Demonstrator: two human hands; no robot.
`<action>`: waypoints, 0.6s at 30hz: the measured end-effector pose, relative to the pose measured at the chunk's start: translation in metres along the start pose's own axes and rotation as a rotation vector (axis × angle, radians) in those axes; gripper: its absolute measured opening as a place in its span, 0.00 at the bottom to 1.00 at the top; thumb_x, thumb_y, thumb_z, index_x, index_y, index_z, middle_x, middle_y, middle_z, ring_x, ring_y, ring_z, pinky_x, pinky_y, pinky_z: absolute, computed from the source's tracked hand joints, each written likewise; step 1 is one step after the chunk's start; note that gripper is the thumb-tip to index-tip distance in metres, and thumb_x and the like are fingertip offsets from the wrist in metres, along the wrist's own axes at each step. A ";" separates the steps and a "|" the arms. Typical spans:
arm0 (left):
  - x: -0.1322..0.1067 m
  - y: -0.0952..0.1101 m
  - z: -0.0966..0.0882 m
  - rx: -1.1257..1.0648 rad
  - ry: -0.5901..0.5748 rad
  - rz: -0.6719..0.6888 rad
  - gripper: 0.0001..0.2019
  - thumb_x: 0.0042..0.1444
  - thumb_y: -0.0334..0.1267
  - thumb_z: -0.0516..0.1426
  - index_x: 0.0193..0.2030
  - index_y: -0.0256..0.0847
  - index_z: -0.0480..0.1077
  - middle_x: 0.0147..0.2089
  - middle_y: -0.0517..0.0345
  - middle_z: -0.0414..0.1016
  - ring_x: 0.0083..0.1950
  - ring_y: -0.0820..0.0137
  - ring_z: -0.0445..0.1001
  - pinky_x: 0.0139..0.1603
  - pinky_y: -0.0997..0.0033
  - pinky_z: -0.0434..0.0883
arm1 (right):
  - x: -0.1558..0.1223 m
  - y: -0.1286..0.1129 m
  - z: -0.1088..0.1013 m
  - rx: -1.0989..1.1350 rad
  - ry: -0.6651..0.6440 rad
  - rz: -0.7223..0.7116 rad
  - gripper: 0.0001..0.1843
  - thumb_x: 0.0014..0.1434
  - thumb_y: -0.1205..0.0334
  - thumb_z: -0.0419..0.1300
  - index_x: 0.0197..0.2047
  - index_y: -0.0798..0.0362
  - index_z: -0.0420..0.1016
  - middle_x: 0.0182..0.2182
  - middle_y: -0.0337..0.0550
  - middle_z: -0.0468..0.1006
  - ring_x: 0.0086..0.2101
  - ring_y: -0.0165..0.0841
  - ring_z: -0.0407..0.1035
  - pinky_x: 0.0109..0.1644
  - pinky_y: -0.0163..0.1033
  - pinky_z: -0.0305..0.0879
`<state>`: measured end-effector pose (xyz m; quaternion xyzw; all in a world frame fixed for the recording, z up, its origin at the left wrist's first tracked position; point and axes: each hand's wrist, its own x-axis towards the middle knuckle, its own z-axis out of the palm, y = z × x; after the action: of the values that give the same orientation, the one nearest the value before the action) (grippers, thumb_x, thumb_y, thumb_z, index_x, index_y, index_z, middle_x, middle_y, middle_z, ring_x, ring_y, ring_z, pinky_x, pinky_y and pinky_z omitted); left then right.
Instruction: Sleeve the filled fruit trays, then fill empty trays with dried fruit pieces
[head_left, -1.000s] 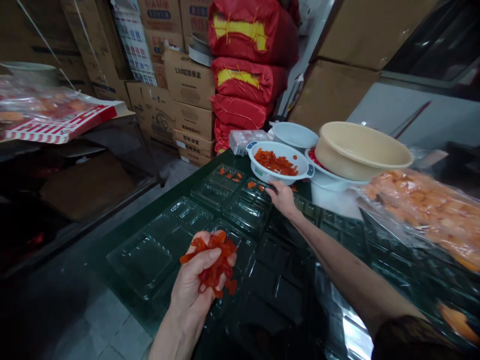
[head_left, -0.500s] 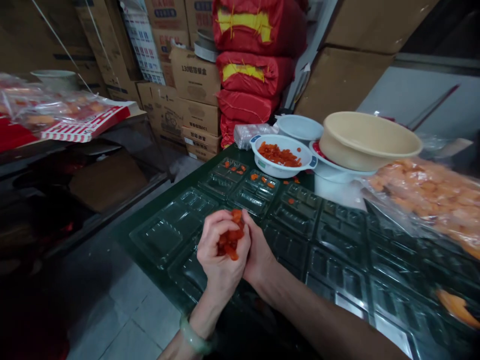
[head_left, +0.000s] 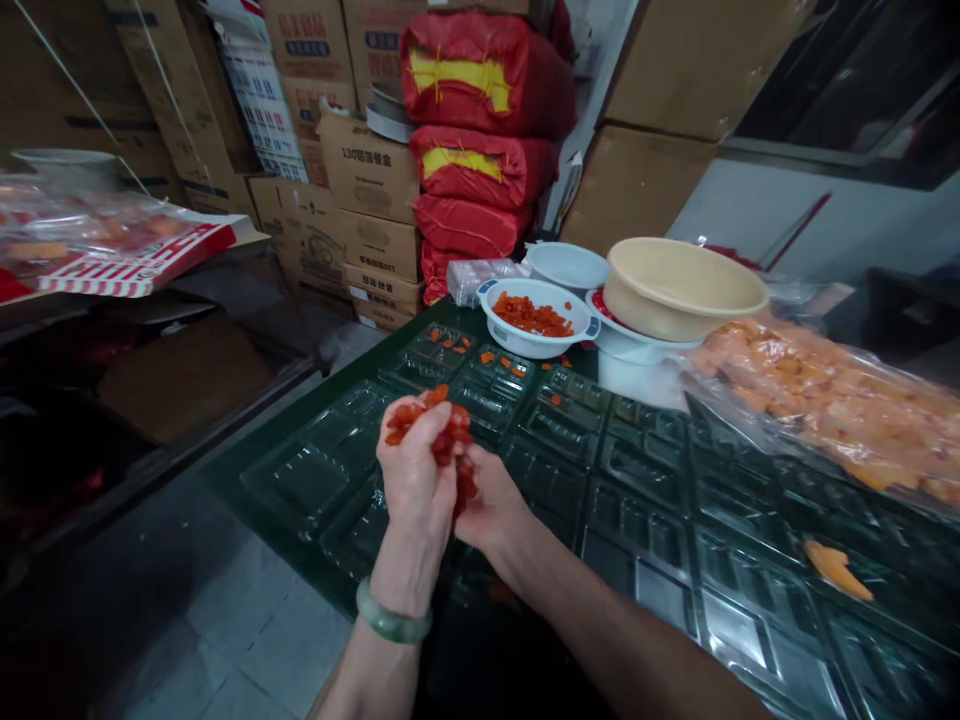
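Note:
My left hand (head_left: 415, 465), with a green bangle (head_left: 394, 612) at the wrist, is closed round a clump of glossy orange-red slices (head_left: 442, 440) that look like carrot. Some slices stick out above its thumb. Beside it, my right hand (head_left: 491, 500) has its fingers curled round more of the slices, near the left palm. Both hands hang over clear plastic compartment trays (head_left: 555, 475) laid out on a dark green table (head_left: 247, 505). A few slices lie in the far trays. More fill a white bowl (head_left: 577, 345) at the table's back.
A cream basin (head_left: 682, 290) rests on a white tub, with a pale blue basin (head_left: 568, 265) behind. At right lies a plastic bag of orange pieces (head_left: 825, 400); a loose orange piece (head_left: 838, 570) is nearer. Cartons (head_left: 375, 195) and red sacks (head_left: 487, 170) stack behind.
My hands have turned and parted slightly; the left thumb now lies over the slices, and more slices show between the hands. The view has shifted a little to the right.

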<state>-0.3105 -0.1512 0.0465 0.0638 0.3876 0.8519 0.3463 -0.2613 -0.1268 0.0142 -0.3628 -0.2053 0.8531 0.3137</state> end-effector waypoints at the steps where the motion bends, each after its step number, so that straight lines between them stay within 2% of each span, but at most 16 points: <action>1: 0.004 0.004 0.001 -0.085 0.008 -0.162 0.11 0.38 0.27 0.61 0.26 0.39 0.62 0.26 0.62 0.67 0.25 0.73 0.69 0.17 0.80 0.59 | 0.003 -0.005 -0.004 -0.042 0.028 -0.001 0.12 0.56 0.65 0.50 0.22 0.54 0.64 0.14 0.34 0.63 0.13 0.24 0.52 0.14 0.29 0.47; 2: 0.008 0.008 0.001 -0.151 0.001 -0.277 0.11 0.37 0.27 0.60 0.26 0.40 0.61 0.25 0.63 0.67 0.23 0.73 0.69 0.15 0.81 0.56 | 0.008 -0.013 -0.009 -0.080 0.065 -0.004 0.12 0.56 0.64 0.51 0.23 0.55 0.65 0.14 0.33 0.61 0.13 0.23 0.49 0.14 0.28 0.44; 4: 0.012 0.016 -0.003 -0.242 -0.037 -0.389 0.12 0.37 0.26 0.59 0.27 0.40 0.60 0.25 0.62 0.68 0.23 0.73 0.69 0.14 0.83 0.55 | 0.023 -0.036 -0.019 -0.172 0.151 -0.077 0.08 0.55 0.65 0.55 0.25 0.55 0.67 0.13 0.31 0.59 0.13 0.22 0.47 0.14 0.28 0.42; 6: 0.012 0.020 -0.008 -0.283 -0.089 -0.413 0.14 0.37 0.25 0.59 0.29 0.41 0.60 0.27 0.62 0.69 0.23 0.74 0.69 0.14 0.84 0.54 | 0.046 -0.065 -0.031 -0.266 0.269 -0.219 0.07 0.52 0.66 0.59 0.24 0.54 0.66 0.12 0.28 0.57 0.13 0.21 0.47 0.15 0.28 0.41; 8: 0.009 0.022 -0.013 -0.270 -0.125 -0.405 0.15 0.37 0.25 0.60 0.30 0.41 0.59 0.29 0.62 0.69 0.23 0.74 0.70 0.14 0.84 0.54 | 0.074 -0.094 -0.042 -0.358 0.408 -0.361 0.10 0.51 0.69 0.61 0.23 0.54 0.64 0.12 0.27 0.56 0.14 0.21 0.46 0.16 0.28 0.41; 11: 0.008 0.023 -0.020 -0.235 -0.141 -0.361 0.16 0.37 0.25 0.60 0.30 0.42 0.58 0.28 0.64 0.68 0.23 0.73 0.70 0.13 0.83 0.54 | 0.110 -0.130 -0.057 -0.482 0.534 -0.453 0.12 0.53 0.69 0.62 0.21 0.57 0.64 0.15 0.28 0.60 0.16 0.21 0.52 0.20 0.28 0.50; 14: 0.010 0.027 -0.026 -0.203 -0.116 -0.343 0.17 0.37 0.25 0.61 0.30 0.43 0.58 0.28 0.64 0.67 0.24 0.72 0.71 0.13 0.83 0.55 | 0.125 -0.147 -0.066 -0.549 0.577 -0.474 0.13 0.57 0.66 0.60 0.22 0.58 0.64 0.17 0.29 0.62 0.17 0.21 0.54 0.22 0.29 0.54; 18: 0.016 0.040 -0.041 -0.202 -0.081 -0.305 0.16 0.37 0.24 0.60 0.30 0.43 0.59 0.29 0.63 0.68 0.24 0.72 0.70 0.13 0.83 0.55 | 0.110 -0.142 -0.064 -0.530 0.538 -0.441 0.13 0.57 0.64 0.58 0.22 0.54 0.61 0.13 0.28 0.55 0.14 0.22 0.47 0.17 0.29 0.43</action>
<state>-0.3594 -0.1846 0.0438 0.0036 0.2908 0.8208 0.4916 -0.2175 0.0580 0.0005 -0.5875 -0.4007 0.5589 0.4265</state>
